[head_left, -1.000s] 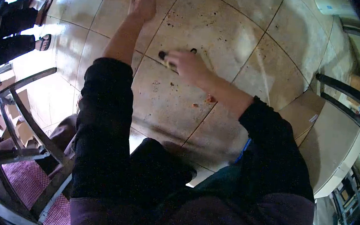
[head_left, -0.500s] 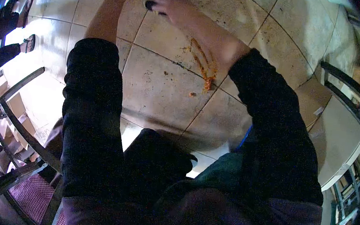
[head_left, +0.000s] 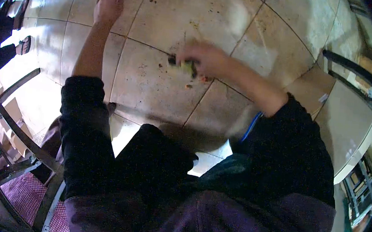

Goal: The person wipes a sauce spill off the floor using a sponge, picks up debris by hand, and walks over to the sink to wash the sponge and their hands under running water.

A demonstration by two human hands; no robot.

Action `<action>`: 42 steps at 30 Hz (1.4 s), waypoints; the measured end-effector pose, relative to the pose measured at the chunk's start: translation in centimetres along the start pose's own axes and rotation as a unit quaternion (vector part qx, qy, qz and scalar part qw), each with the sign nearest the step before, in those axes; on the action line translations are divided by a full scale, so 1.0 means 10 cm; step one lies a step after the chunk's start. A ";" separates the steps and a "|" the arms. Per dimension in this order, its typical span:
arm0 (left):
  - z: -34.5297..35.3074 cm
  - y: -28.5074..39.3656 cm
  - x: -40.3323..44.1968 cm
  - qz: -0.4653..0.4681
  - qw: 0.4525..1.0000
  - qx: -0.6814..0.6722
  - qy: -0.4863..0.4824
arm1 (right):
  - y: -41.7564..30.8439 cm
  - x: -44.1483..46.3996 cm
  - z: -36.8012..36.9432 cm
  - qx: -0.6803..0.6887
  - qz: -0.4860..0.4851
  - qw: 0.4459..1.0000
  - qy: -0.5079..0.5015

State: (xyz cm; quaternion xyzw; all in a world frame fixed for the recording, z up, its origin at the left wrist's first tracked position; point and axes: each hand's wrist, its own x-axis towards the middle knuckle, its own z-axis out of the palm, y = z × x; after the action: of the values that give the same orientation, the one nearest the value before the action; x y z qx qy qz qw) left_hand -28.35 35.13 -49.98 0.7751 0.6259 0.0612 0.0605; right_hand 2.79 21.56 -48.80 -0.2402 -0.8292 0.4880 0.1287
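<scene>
My right hand (head_left: 205, 60), blurred by motion, is closed over a small dark and yellow-green pad (head_left: 187, 69) at the tiled floor (head_left: 152, 94). The pad's exact kind is unclear. Close by its lower edge lie reddish-orange bits (head_left: 204, 79) and a small brownish crumb (head_left: 189, 86). Farther up, a yellowish smear (head_left: 194, 25) marks the tiles. To the left, my left hand (head_left: 110, 6) rests as a fist at the floor, its fingers folded in; I see nothing in it.
Dark specks are scattered over the tiles. At left are a metal-framed chair (head_left: 30, 131) and a person's sandalled foot (head_left: 23, 45). A flattened cardboard piece (head_left: 311, 88) and a pale box-like panel (head_left: 348, 124) stand at right, near a dark curved bar (head_left: 358, 73).
My right hand has swept toward me with the pad, onto the orange-brown streak, much of which is now gone or covered. My left hand has come nearer and left, fully into view.
</scene>
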 end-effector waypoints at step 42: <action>-0.86 0.18 -0.84 0.103 0.988 -0.102 0.049 | -0.77 -0.60 1.66 -0.209 0.222 0.930 0.206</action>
State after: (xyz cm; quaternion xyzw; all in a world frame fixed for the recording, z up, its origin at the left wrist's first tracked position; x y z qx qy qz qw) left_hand -29.83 26.71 -41.33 0.8212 0.5355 0.1689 0.1017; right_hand -1.65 2.88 -50.08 -0.5348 -0.7932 0.2594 0.1324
